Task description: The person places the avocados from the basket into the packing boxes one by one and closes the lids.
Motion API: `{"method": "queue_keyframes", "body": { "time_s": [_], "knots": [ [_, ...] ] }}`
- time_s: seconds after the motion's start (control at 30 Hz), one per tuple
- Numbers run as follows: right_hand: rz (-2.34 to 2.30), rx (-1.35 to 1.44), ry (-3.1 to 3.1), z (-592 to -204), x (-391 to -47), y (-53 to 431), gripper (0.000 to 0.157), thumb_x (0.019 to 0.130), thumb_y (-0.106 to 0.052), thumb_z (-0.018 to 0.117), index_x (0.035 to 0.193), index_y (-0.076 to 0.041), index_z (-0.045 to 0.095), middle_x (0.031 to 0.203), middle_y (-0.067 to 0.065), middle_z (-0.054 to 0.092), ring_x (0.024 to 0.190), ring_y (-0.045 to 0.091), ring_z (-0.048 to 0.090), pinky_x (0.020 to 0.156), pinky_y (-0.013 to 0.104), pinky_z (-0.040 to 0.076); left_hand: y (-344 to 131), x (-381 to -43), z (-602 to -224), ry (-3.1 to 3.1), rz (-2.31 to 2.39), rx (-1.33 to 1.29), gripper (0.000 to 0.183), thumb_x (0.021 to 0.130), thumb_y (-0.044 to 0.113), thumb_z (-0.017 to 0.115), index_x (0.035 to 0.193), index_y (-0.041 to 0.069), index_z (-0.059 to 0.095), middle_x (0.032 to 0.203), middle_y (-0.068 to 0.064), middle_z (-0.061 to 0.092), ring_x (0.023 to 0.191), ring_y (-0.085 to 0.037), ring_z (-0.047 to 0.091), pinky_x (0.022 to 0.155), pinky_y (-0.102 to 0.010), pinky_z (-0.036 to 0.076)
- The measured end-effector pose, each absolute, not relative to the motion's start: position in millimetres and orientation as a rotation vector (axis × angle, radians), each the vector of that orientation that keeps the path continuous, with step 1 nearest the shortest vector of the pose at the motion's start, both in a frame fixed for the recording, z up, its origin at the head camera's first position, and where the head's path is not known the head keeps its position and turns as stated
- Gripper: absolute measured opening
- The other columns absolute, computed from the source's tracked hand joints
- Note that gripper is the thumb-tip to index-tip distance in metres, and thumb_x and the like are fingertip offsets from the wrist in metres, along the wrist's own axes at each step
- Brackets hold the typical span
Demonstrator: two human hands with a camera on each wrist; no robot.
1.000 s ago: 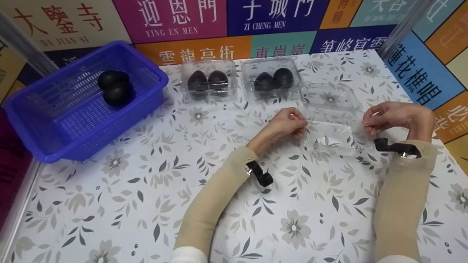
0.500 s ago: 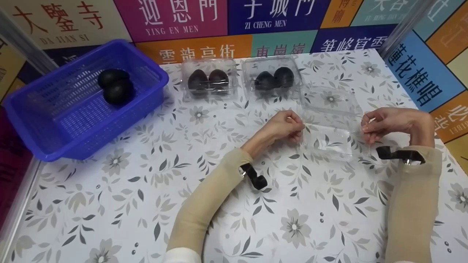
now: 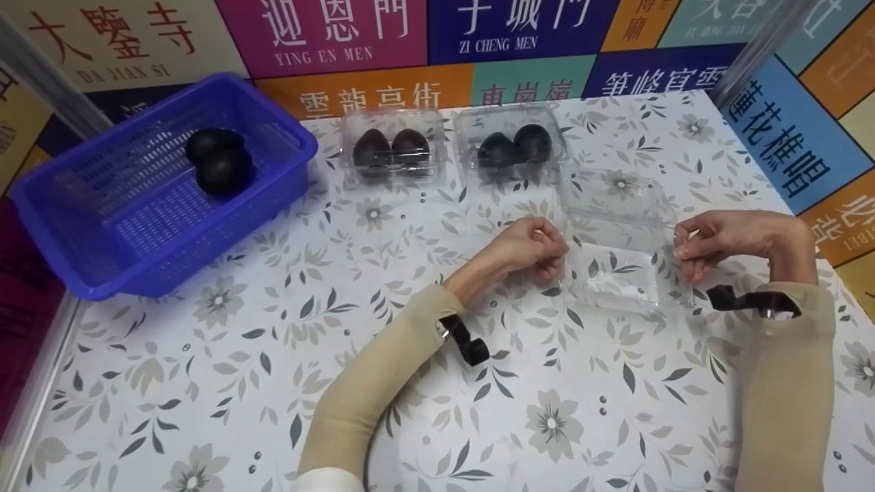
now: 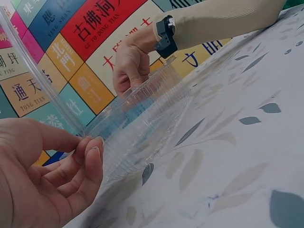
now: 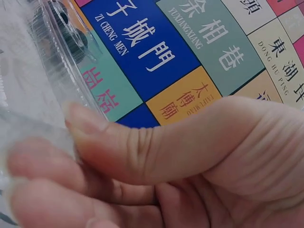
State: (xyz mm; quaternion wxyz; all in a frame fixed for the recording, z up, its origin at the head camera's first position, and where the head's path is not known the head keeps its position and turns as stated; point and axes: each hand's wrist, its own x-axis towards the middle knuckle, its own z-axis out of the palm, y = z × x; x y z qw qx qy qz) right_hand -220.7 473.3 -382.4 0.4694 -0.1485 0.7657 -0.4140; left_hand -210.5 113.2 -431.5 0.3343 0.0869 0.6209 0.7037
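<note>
An opened clear plastic clamshell box (image 3: 615, 277) with nothing inside lies on the flowered tablecloth, its lid folded back toward the wall. My left hand (image 3: 533, 249) pinches the box's left edge between thumb and fingertips. On the opposite side my right hand (image 3: 711, 242) pinches the right edge. In the left wrist view the ribbed wall of the box (image 4: 137, 128) runs between my left hand (image 4: 57, 171) and the other hand (image 4: 130, 69). Close up in the right wrist view, the thumb and fingers of my right hand (image 5: 142, 161) meet at the clear plastic.
Two clamshell boxes (image 3: 393, 167) (image 3: 513, 167) at the back each hold two dark egg-shaped objects (image 3: 372, 147). A blue plastic basket (image 3: 171, 256) on the left holds two more dark objects (image 3: 222, 171). Printed panels (image 3: 342, 27) wall off the back and right of the table.
Both hands have drawn the opened clamshell box a little toward the front of the table. The basket and the two filled boxes have stayed in place.
</note>
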Motion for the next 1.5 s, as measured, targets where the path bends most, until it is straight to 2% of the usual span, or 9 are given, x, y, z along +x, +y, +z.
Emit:
{"method": "queue_keyframes", "body": {
  "time_s": [0.4, 0.8, 1.0, 1.23, 1.5],
  "knots": [
    [-1.049, -0.436, 1.802, -387, -218, 471, 0.014, 0.106, -0.001, 0.047, 0.102, 0.012, 0.051, 0.085, 0.011, 0.071, 0.073, 0.015, 0.069, 0.072, 0.036, 0.061, 106, -199, -431, 1.558, 1.81, 0.247, 0.017, 0.094, -0.007, 0.064, 0.085, 0.004, 0.055, 0.067, -0.011, 0.062, 0.055, -0.018, 0.062, 0.053, -0.026, 0.055],
    [-1.013, -0.478, 1.785, -389, -219, 461, 0.014, 0.105, -0.002, 0.049, 0.101, 0.011, 0.052, 0.087, 0.018, 0.073, 0.076, 0.017, 0.071, 0.072, 0.035, 0.061, 92, -188, -430, 1.521, 1.739, 0.24, 0.014, 0.095, -0.003, 0.066, 0.089, 0.004, 0.055, 0.073, -0.013, 0.067, 0.059, -0.019, 0.063, 0.057, -0.028, 0.057],
    [-1.02, -0.494, 1.765, -391, -220, 452, 0.012, 0.104, -0.001, 0.05, 0.101, 0.01, 0.051, 0.086, 0.019, 0.073, 0.075, 0.023, 0.072, 0.069, 0.034, 0.06, 82, -184, -431, 1.526, 1.729, 0.252, 0.014, 0.095, -0.003, 0.066, 0.089, 0.004, 0.055, 0.073, -0.013, 0.068, 0.059, -0.018, 0.064, 0.057, -0.029, 0.058],
    [-1.013, -0.508, 1.766, -392, -222, 434, 0.01, 0.104, -0.002, 0.051, 0.099, 0.007, 0.052, 0.082, 0.017, 0.073, 0.071, 0.022, 0.071, 0.067, 0.032, 0.06, 64, -180, -434, 1.488, 1.78, 0.259, 0.013, 0.095, -0.005, 0.064, 0.09, 0.002, 0.055, 0.072, -0.013, 0.065, 0.057, -0.018, 0.061, 0.056, -0.028, 0.057],
    [-1.009, -0.582, 1.821, -397, -223, 412, 0.015, 0.103, -0.003, 0.054, 0.097, 0.01, 0.053, 0.084, 0.02, 0.073, 0.073, 0.028, 0.072, 0.068, 0.036, 0.061, 40, -179, -436, 1.481, 1.784, 0.233, 0.012, 0.095, -0.004, 0.065, 0.093, 0.003, 0.055, 0.074, -0.013, 0.064, 0.059, -0.018, 0.06, 0.058, -0.027, 0.055]
  ]
}}
